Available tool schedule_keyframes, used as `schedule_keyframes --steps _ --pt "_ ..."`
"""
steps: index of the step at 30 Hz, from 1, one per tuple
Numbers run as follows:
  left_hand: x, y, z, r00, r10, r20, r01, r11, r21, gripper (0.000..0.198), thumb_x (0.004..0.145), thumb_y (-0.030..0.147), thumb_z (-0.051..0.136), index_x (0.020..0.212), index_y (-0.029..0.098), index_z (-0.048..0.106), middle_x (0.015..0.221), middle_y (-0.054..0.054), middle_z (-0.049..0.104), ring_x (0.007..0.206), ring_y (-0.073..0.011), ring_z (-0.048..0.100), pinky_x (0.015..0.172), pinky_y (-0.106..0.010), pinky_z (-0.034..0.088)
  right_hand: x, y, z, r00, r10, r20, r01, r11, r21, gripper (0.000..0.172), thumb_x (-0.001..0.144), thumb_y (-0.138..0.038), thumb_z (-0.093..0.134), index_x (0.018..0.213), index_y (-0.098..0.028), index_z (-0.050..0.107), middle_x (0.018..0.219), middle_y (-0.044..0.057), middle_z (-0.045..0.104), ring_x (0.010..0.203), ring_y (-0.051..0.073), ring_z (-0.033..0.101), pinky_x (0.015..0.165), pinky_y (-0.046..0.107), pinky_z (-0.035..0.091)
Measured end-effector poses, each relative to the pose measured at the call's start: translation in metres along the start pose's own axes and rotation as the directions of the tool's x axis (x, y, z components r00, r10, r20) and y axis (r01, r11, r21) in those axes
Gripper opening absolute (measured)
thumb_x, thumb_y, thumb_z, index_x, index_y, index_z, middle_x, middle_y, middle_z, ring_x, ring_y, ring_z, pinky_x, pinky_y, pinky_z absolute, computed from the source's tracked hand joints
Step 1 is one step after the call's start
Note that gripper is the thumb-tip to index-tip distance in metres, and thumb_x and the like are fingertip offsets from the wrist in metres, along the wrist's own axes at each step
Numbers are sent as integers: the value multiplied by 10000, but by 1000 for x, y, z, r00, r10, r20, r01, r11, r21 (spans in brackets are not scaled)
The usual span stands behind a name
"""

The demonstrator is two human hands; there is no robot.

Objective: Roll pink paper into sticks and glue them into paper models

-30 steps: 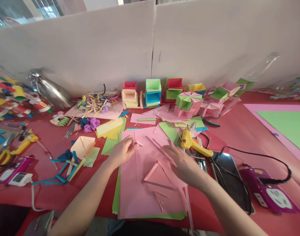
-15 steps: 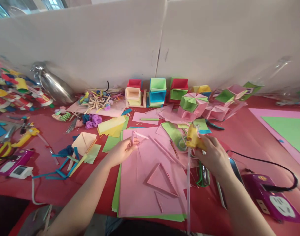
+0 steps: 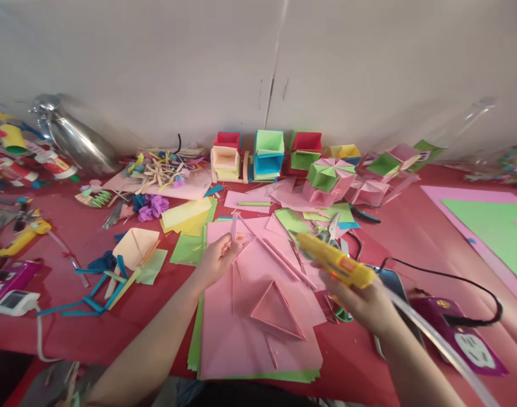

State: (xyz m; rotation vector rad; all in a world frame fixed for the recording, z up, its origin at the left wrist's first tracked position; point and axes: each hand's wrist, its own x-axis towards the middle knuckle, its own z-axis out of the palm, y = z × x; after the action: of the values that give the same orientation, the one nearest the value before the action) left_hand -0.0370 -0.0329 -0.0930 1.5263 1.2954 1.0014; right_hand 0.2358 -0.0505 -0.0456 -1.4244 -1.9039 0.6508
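The left hand point(image 3: 220, 260) pinches a pink strip point(image 3: 234, 227); the right hand point(image 3: 357, 302) curls round a glue gun point(image 3: 337, 262). A paper triangle point(image 3: 277, 315) lies toward the bench's point(image 3: 347, 353) front edge.

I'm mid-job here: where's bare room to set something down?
Bare red tabletop shows at right, bordered by black cable, pink sheet and pink paper boxes. Another patch lies front left, between blue strips, white cable and left forearm. It is crowded around the right hand holding the glue gun, and along the back.
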Motion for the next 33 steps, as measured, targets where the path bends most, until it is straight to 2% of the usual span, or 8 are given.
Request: schedule_keyframes --steps 3,6,9,13,17,20,24,33 --pt "-5 1 0 1000 12 -4 -12 1000 21 393 865 466 411 1083 166 543 967 -87 644 758 -156 598 631 -243 468 2 -15 22 975 -106 195 112 994 -18 157 800 -338 512 748 -194 541 651 7 554 554 132 536 510 242 434" --pt "-8 5 -3 1000 24 -10 -23 996 92 338 847 455 460 963 173 603 826 -41 644 728 -149 585 639 -232 448 7 -22 40 962 -155 225 177 981 -81 171 811 -317 488 687 -198 478 661 4 515 569 128 520 526 240 408" --pt "-10 8 -6 998 54 -14 -50 980 194 314 846 439 470 868 163 617 748 -18 617 679 -136 563 612 -221 426 11 -21 53 951 -209 227 253 949 -186 130 807 -297 470 724 -197 471 683 7 516 574 125 520 518 230 383" --pt "-12 12 -8 995 105 -1 -101 960 260 303 866 410 449 962 170 609 810 -14 637 651 -115 548 594 -205 417 13 -16 65 945 -242 221 301 908 -292 117 803 -285 442 727 -197 457 684 4 508 562 113 524 488 207 359" --pt "-15 15 -8 995 99 -1 -96 969 230 340 874 412 437 1096 195 577 842 -18 652 670 -118 564 596 -196 427 13 -18 70 946 -224 234 297 888 -352 89 794 -261 440 752 -188 470 700 8 510 555 112 520 434 204 301" --pt "-16 16 -7 996 92 -7 -88 972 219 347 873 421 432 1057 179 598 796 -32 651 716 -142 585 616 -204 442 13 -20 71 947 -214 241 297 868 -399 94 793 -254 443 753 -179 482 705 12 515 537 111 509 408 211 251" --pt "-17 17 -6 995 102 -8 -98 975 201 353 872 429 427 1034 175 611 858 -61 666 765 -160 599 638 -212 455 11 -24 71 943 -212 256 309 840 -445 119 809 -259 431 760 -171 496 706 13 527 504 103 484 398 215 213" --pt "-20 17 -4 994 110 -24 -101 965 242 359 875 422 431 1069 173 602 968 -77 676 729 -145 601 608 -212 447 9 -29 72 938 -229 261 336 788 -516 138 816 -266 430 747 -168 499 692 12 547 513 96 492 408 213 204"
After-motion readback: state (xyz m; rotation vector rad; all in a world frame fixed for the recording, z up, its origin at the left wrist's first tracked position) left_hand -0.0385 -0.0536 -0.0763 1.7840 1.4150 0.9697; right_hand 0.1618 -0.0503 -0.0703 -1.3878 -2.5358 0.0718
